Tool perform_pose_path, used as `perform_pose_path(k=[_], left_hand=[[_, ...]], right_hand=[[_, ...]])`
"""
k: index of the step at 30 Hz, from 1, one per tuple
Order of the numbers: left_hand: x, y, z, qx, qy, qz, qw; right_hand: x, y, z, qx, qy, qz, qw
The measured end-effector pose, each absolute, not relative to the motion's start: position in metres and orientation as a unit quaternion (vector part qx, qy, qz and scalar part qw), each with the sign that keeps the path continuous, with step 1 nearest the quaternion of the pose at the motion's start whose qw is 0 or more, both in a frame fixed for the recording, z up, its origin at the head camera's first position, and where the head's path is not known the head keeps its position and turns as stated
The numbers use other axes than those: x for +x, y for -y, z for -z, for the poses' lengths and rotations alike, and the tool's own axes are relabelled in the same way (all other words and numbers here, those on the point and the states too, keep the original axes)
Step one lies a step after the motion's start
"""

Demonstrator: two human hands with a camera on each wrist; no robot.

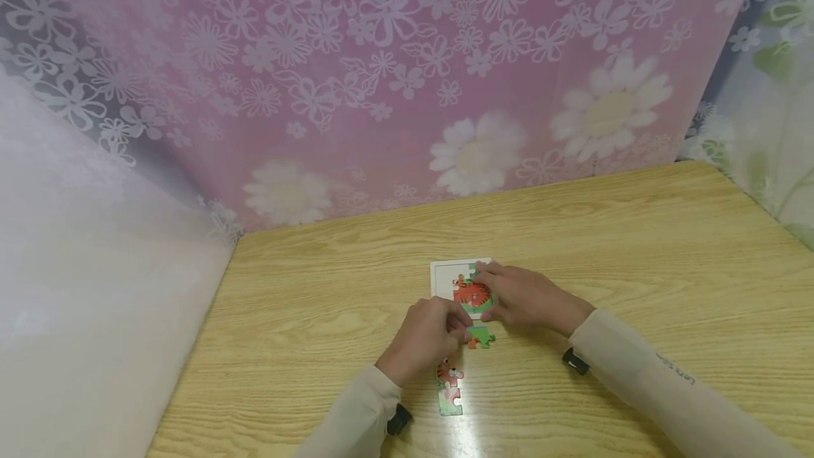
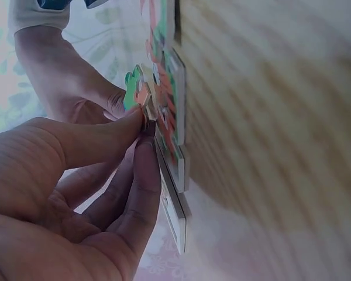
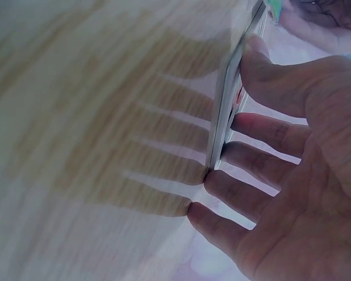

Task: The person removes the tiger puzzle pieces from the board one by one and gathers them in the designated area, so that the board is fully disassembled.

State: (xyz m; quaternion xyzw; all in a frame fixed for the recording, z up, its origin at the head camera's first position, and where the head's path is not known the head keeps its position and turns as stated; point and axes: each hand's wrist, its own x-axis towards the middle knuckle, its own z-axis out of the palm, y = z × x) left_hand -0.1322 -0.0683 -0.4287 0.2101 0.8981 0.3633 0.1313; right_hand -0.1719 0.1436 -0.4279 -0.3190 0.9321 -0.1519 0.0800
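A small white puzzle board [image 1: 444,276] lies on the table, with joined pieces of a red-orange striped animal [image 1: 472,294] on its right part. Its right side is held by my right hand [image 1: 531,297], thumb at the near edge and fingers farther back. In the right wrist view, fingertips [image 3: 219,181] touch the board's edge and the tabletop. My left hand [image 1: 429,334], just in front of the board, pinches a green and orange puzzle piece [image 1: 481,337] between thumb and finger. The left wrist view shows this piece [image 2: 132,88] tilted up; the pinched part is covered.
Two loose puzzle pieces lie nearer me: one with an animal face [image 1: 450,372], one pink and green [image 1: 450,401]. The wooden table [image 1: 305,288] ends at a flowered pink curtain [image 1: 381,126] behind and pale curtain [image 1: 95,267] at the left.
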Motion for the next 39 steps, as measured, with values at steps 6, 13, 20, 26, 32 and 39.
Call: perform_pose_path(k=[6,13,20,26,32,39], left_hand=[[-0.132,0.067,0.428,0.212,-0.900,-0.357,0.134],[-0.134,0.068,0.430,0.231,-0.900,-0.354,0.106],[-0.146,0.071,0.424,0.198,-0.908,-0.366,0.051],[-0.157,0.070,0.423,0.183,-0.925,-0.334,0.016],[-0.164,0.067,0.425,0.154,-0.932,-0.328,0.016],[-0.172,0.065,0.431,0.142,-0.935,-0.324,0.030]], right_hand=[[-0.173,-0.144,0.429,-0.327,-0.931,0.149,0.069],[-0.172,-0.143,0.428,-0.321,-0.932,0.152,0.075],[-0.173,-0.143,0.429,-0.314,-0.933,0.154,0.083],[-0.172,-0.143,0.430,-0.315,-0.932,0.157,0.080],[-0.172,-0.144,0.430,-0.313,-0.933,0.158,0.078],[-0.172,-0.144,0.431,-0.318,-0.931,0.159,0.074]])
